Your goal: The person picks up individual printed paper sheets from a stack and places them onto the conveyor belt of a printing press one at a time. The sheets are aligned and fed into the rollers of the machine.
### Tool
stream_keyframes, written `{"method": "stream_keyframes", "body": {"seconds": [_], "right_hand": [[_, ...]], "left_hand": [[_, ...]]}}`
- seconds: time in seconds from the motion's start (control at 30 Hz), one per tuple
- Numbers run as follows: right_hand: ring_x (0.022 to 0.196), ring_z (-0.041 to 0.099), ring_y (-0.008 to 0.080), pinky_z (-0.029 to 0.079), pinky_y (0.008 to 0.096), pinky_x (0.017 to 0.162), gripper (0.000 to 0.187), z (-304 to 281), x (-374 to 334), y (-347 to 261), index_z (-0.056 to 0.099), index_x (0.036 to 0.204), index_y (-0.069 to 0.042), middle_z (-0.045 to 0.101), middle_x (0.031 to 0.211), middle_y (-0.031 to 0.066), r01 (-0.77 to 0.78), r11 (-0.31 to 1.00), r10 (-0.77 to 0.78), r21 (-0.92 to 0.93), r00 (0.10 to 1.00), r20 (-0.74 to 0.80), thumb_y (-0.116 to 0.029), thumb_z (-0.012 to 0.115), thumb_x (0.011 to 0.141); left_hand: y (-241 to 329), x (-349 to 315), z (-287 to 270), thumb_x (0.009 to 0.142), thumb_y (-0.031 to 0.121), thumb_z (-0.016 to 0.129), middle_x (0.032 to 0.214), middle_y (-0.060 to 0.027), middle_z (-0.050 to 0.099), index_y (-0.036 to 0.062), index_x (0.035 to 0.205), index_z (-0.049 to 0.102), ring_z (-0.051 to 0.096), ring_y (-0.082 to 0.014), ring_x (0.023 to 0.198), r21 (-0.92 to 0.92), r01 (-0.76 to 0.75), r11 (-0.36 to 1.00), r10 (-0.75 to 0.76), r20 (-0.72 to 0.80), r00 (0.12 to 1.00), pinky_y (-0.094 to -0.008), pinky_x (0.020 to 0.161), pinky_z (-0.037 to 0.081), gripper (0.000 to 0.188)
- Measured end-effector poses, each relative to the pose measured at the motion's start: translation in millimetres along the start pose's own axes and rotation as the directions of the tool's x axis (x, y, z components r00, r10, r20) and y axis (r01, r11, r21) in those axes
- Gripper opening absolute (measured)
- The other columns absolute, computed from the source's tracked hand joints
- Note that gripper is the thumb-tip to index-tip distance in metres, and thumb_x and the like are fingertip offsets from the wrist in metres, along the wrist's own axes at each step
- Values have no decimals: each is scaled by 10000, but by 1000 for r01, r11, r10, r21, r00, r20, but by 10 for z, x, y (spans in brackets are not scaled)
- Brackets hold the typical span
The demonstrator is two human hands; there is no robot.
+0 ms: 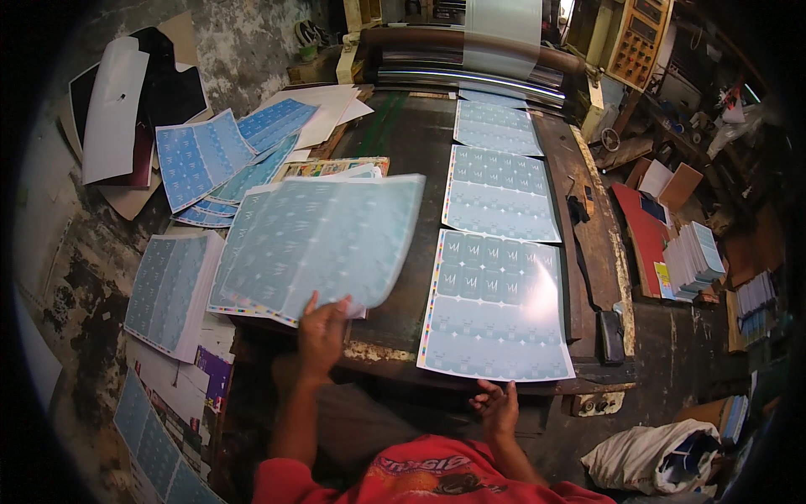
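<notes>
My left hand (325, 332) pinches the lower edge of a pale blue-green printed sheet (332, 239). That sheet is lifted and curves up at its right side, blurred there by motion. Under it lies a stack of like sheets (231, 252), partly covered. My right hand (497, 405) is just below the near edge of another printed sheet (495, 336), which lies flat on the dark machine table (395, 323). Its fingers are loosely bent and apart, holding nothing. Two more sheets (501, 189) (497, 126) lie in line beyond, toward the rollers (470, 71).
Left of the table stand a thick stack of printed sheets (168, 294) and fanned bluer sheets (201, 160). A control panel (640, 38) is at the far right. Along the right table edge lies a dark bar (611, 336). A white sack (651, 458) sits at the lower right.
</notes>
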State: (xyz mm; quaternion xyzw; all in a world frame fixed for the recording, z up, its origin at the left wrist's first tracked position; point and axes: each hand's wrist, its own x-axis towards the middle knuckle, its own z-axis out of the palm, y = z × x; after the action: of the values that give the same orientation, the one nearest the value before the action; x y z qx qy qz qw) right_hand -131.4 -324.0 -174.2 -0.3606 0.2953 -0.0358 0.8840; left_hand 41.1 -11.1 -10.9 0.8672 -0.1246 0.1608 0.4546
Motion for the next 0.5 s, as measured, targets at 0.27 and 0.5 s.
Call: {"method": "stream_keyframes", "body": {"seconds": [0.27,0.5], "right_hand": [[938,644,253,546,449,791,646,395,-269,-411,365,1426,-126,568,1302,150,-72,997,71,1,976,206,-537,490,943],[689,601,237,473,345,550,478,269,-249,-391,439,1259,-9,596,992,120,-165,982,181,-94,963,200,-229,627,877]], "left_hand": [[483,-300,105,942,272,634,1025,-30,739,145,966,748,627,-241,1176,-343,-85,936,287,599,747,-551,1153,228,172],[520,-263,74,821,458,732,1383,-117,555,113,1305,599,409,-330,1382,-89,-365,927,351,552,757,-563,1158,215,609]]}}
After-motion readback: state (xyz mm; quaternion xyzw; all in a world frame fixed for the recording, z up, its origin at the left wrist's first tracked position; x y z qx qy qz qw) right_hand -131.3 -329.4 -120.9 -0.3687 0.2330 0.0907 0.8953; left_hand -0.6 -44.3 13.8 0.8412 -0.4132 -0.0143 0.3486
